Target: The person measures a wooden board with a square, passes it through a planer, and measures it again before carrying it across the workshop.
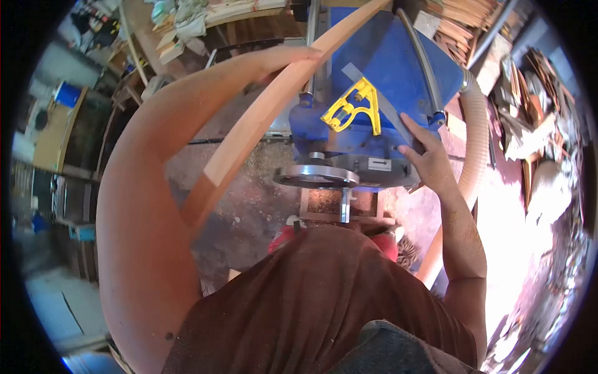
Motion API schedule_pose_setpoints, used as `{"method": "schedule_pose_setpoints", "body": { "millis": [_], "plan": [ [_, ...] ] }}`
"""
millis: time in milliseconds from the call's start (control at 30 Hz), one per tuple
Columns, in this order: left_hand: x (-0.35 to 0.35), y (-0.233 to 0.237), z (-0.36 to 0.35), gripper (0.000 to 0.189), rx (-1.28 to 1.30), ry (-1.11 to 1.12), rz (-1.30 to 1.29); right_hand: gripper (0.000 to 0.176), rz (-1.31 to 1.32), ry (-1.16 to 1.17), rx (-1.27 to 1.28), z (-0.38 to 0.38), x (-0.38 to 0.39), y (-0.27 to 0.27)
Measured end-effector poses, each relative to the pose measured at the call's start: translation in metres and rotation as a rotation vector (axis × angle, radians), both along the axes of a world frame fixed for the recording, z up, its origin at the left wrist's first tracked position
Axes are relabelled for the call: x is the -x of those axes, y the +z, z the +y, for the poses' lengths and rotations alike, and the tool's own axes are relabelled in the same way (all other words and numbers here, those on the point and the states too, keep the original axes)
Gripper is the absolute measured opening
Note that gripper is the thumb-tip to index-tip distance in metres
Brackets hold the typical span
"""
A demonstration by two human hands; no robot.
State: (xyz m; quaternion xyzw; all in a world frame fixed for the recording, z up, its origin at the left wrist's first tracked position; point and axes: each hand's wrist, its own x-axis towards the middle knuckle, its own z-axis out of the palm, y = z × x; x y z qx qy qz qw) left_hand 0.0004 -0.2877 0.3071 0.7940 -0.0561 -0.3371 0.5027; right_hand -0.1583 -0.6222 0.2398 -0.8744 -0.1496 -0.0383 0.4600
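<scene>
A long wooden board (268,112) runs diagonally from near my left elbow up across the left edge of the blue machine (398,56). My left hand (296,57) is closed round the board near its upper part, its fingers partly hidden behind the wood. Over the machine's near end, my right hand (425,153) pinches the lower end of a metal ruler blade (390,112) between thumb and fingers. A yellow combination square head (358,109) sits on that blade, to the left of my fingers.
A metal handwheel (316,176) juts from the machine's near side. At the right, a ribbed hose (476,137) curves down to the floor. Wood scraps (458,28) are heaped at the upper right. A wooden cabinet (81,134) stands at the left.
</scene>
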Motion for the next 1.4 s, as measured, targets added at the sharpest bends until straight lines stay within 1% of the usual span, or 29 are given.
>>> {"method": "schedule_pose_setpoints", "body": {
  "millis": [33, 100, 133, 167, 233, 267, 300, 367, 433, 500, 533, 567, 600, 633, 700, 767, 833, 900, 967, 1033, 1067, 1100, 1167, 1233, 1267, 1300, 1333, 1367, 1400],
  "plan": [
    [-0.003, -0.004, -0.015, 0.074, -0.009, -0.029, 0.009, 0.062, 0.009, -0.029, -0.009, -0.013, 0.005, -0.001],
    [-0.009, -0.019, 0.019, 0.07, 0.024, 0.05, -0.035, 0.061, -0.037, 0.008, -0.017, 0.023, 0.022, -0.005],
    [-0.01, -0.018, 0.026, 0.068, 0.054, 0.009, 0.032, 0.06, 0.026, 0.008, -0.078, 0.034, 0.03, -0.003],
    [-0.012, -0.019, 0.03, 0.068, 0.045, -0.009, 0.032, 0.06, 0.024, -0.01, -0.087, 0.044, 0.034, 0.001],
    [-0.009, -0.019, 0.035, 0.082, 0.02, -0.024, 0.065, 0.058, 0.124, -0.001, -0.024, 0.059, 0.041, 0.01],
    [-0.011, -0.024, 0.034, 0.08, 0.046, -0.047, 0.106, 0.059, 0.043, 0.002, 0.015, 0.058, 0.036, 0.004],
    [-0.01, -0.026, 0.036, 0.08, 0.035, -0.055, 0.109, 0.059, 0.046, -0.007, 0.004, 0.063, 0.033, 0.002],
    [-0.005, -0.031, 0.039, 0.078, 0.177, -0.032, 0.157, 0.059, 0.05, -0.023, 0.009, 0.069, 0.021, 0.001],
    [0.002, -0.031, 0.039, 0.076, 0.22, 0.003, 0.173, 0.058, 0.085, -0.035, 0.028, 0.07, 0.009, 0.014],
    [0.015, -0.029, 0.04, 0.075, 0.258, 0.056, 0.192, 0.058, 0.095, -0.007, 0.134, 0.067, -0.006, 0.022],
    [0.019, -0.026, 0.039, 0.076, 0.27, 0.02, 0.093, 0.058, -0.001, 0.03, 0.081, 0.064, -0.015, 0.018],
    [0.021, -0.023, 0.038, 0.077, 0.28, -0.022, -0.002, 0.058, -0.004, 0.036, 0.072, 0.062, -0.023, 0.019],
    [0.027, -0.021, 0.035, 0.082, 0.447, -0.111, -0.009, 0.058, 0.016, 0.053, 0.086, 0.06, -0.028, 0.021],
    [0.029, -0.02, 0.033, 0.082, 0.447, -0.103, 0.001, 0.058, 0.043, 0.071, 0.104, 0.059, -0.032, 0.023],
    [0.031, -0.023, 0.034, 0.085, 0.606, -0.136, -0.022, 0.058, 0.078, 0.085, 0.152, 0.061, -0.037, 0.031],
    [0.024, -0.027, 0.044, 0.085, 0.602, -0.146, -0.012, 0.059, 0.031, 0.083, 0.222, 0.069, -0.039, 0.043],
    [0.024, -0.031, 0.053, 0.084, 0.613, -0.153, 0.005, 0.058, 0.082, 0.055, 0.246, 0.079, -0.036, 0.057],
    [0.022, -0.032, 0.063, 0.081, 0.533, -0.175, -0.093, 0.058, 0.133, 0.019, 0.275, 0.09, -0.033, 0.063],
    [0.011, -0.049, 0.079, 0.079, 0.565, -0.204, -0.041, 0.059, 0.148, 0.002, 0.34, 0.104, -0.033, 0.068],
    [0.009, -0.063, 0.099, 0.074, 0.469, -0.261, -0.254, 0.06, 0.177, -0.015, 0.425, 0.126, -0.031, 0.07],
    [0.008, -0.071, 0.109, 0.07, 0.48, -0.281, -0.31, 0.06, 0.2, -0.035, 0.441, 0.137, -0.028, 0.071],
    [0.009, -0.075, 0.118, 0.07, 0.503, -0.279, -0.29, 0.06, 0.225, -0.053, 0.456, 0.148, -0.025, 0.071],
    [0.011, -0.075, 0.133, 0.073, 0.496, -0.29, -0.374, 0.06, 0.232, -0.058, 0.535, 0.167, -0.019, 0.062],
    [0.01, -0.084, 0.148, 0.07, 0.491, -0.279, -0.34, 0.056, 0.262, -0.114, 0.446, 0.187, -0.012, 0.052],
    [0.01, -0.09, 0.153, 0.067, 0.562, -0.251, -0.279, 0.054, 0.211, -0.115, 0.427, 0.193, -0.01, 0.045],
    [0.009, -0.096, 0.158, 0.064, 0.629, -0.228, -0.22, 0.054, 0.231, -0.118, 0.444, 0.201, -0.009, 0.039],
    [0.007, -0.102, 0.162, 0.064, 0.647, -0.23, -0.206, 0.056, 0.197, -0.116, 0.405, 0.208, -0.008, 0.034],
    [0.006, -0.111, 0.167, 0.063, 0.657, -0.234, -0.258, 0.057, 0.162, -0.115, 0.365, 0.215, -0.007, 0.031],
    [0.004, -0.116, 0.17, 0.062, 0.665, -0.236, -0.311, 0.057, 0.136, -0.112, 0.414, 0.221, -0.007, 0.03]
  ]
}}
